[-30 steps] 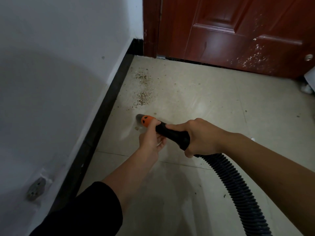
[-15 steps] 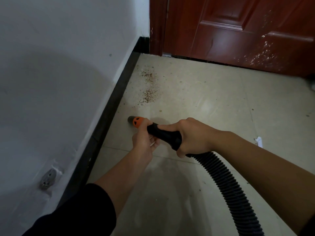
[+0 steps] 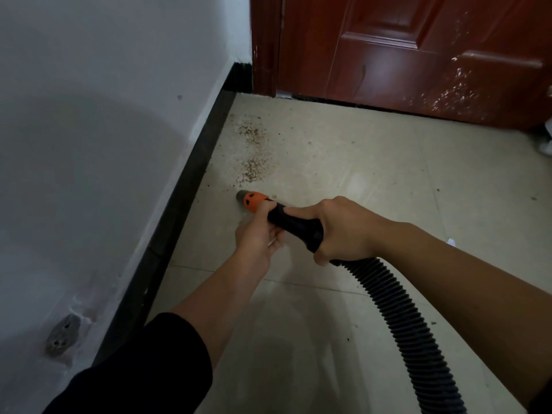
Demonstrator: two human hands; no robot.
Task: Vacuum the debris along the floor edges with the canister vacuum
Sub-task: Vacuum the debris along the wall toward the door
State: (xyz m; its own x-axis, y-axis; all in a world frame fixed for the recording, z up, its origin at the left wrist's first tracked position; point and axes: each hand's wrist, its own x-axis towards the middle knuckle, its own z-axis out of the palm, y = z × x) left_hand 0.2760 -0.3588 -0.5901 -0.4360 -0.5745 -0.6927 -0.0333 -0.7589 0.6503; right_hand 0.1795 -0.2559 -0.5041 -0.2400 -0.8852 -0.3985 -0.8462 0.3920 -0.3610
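Your right hand (image 3: pixel 343 231) wraps the smooth black handle (image 3: pixel 295 224); your left hand (image 3: pixel 258 234) pinches the orange collar (image 3: pixel 253 201) (round grey tip (image 3: pixel 240 195) low over glossy tile (image 3: pixel 373 162)); ribbed hose (image 3: pixel 397 318) trails back; gritty debris (image 3: pixel 252 168) just ahead, near black baseboard (image 3: pixel 191 180)

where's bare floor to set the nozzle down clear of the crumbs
Bare tile between the door and the right hand gripping the handle; also between the left arm and hose. Crowded: debris beside the baseboard, ahead of the nozzle the left hand holds.
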